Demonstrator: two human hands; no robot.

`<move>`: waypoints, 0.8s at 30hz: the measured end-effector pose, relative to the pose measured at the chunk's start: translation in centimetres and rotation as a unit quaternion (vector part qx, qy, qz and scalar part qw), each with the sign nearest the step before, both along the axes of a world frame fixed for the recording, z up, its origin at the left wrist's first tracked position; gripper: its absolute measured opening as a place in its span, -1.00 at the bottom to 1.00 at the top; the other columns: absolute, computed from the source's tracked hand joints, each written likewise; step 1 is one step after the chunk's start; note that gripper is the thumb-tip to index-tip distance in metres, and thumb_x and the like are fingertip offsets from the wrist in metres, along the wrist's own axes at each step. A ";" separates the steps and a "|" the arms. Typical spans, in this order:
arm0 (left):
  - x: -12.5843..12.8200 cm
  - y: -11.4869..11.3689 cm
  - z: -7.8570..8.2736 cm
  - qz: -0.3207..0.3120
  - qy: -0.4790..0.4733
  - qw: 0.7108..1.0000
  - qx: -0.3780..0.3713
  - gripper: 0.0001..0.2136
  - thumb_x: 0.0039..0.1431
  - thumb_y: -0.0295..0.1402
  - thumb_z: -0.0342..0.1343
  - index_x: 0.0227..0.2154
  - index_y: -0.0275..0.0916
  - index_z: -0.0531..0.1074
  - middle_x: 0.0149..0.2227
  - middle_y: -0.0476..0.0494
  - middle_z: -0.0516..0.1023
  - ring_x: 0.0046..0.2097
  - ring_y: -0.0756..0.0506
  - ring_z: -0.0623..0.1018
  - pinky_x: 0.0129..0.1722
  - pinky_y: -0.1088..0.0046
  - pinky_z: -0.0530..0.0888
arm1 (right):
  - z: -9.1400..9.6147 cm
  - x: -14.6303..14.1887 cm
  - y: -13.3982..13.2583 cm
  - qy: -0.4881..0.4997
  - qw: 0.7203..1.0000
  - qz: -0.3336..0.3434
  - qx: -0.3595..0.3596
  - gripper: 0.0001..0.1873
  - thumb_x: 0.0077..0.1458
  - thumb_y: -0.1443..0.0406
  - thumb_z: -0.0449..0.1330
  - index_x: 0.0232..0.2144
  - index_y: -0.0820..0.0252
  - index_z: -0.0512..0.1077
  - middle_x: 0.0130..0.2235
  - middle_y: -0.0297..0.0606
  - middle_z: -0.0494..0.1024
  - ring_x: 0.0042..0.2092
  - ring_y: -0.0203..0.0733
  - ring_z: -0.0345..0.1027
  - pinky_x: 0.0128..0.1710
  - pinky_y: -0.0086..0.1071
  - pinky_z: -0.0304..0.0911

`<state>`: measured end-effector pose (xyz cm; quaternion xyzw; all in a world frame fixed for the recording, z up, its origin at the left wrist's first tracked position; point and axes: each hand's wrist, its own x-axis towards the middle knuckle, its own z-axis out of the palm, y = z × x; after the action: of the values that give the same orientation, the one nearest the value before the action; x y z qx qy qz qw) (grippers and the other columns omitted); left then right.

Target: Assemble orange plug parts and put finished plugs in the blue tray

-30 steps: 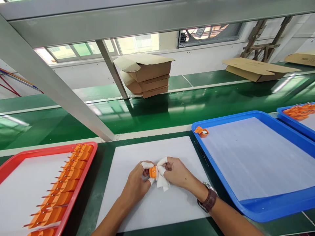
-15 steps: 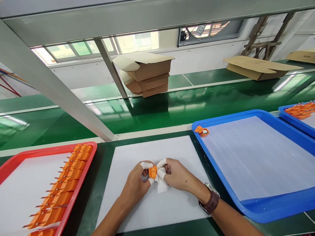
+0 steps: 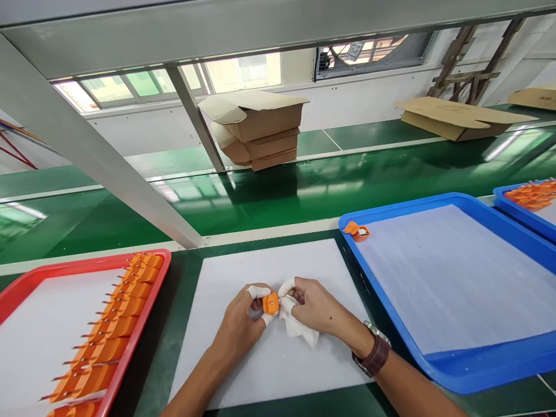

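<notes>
The orange part (image 3: 270,302) is pinched in the left hand (image 3: 240,325) above the mat (image 3: 269,376). A cloth (image 3: 299,326), clasped in the right hand (image 3: 313,307), is pressed against its right side.

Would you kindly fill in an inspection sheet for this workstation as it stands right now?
Surface: white mat lying on the green bench, between two trays.
Job's things: small orange part held just above the mat; white cloth against it.
Clutter: red tray with rows of orange pieces on the left; blue tray with a single orange piece in its far corner; second blue tray at far right.
Grips: left hand shut on the orange part; right hand shut on the white cloth; finger cots on fingertips; wristwatch on the right wrist.
Cables: nothing seen.
Surroundings: green conveyor belt, stacked cardboard boxes, flat carton.
</notes>
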<state>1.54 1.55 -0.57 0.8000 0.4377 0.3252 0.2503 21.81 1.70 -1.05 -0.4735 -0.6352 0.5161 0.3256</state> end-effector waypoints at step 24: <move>-0.1 -0.1 0.0 -0.019 0.008 0.998 0.055 -0.66 0.09 -0.60 0.10 -0.10 -0.13 0.33 -0.14 -0.09 0.52 -0.33 -0.02 0.44 -0.38 0.45 0.46 | 0.4 -1.1 0.0 0.111 0.991 -0.067 -0.022 -0.75 -0.03 0.45 0.15 -0.24 0.16 0.41 -0.36 -0.38 0.48 -0.38 -0.33 0.34 -0.39 -0.44 0.28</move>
<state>1.42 1.48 -0.60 0.8232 0.4061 0.3379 0.2080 20.73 1.66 -0.69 -0.4618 -0.5506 0.5566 0.4170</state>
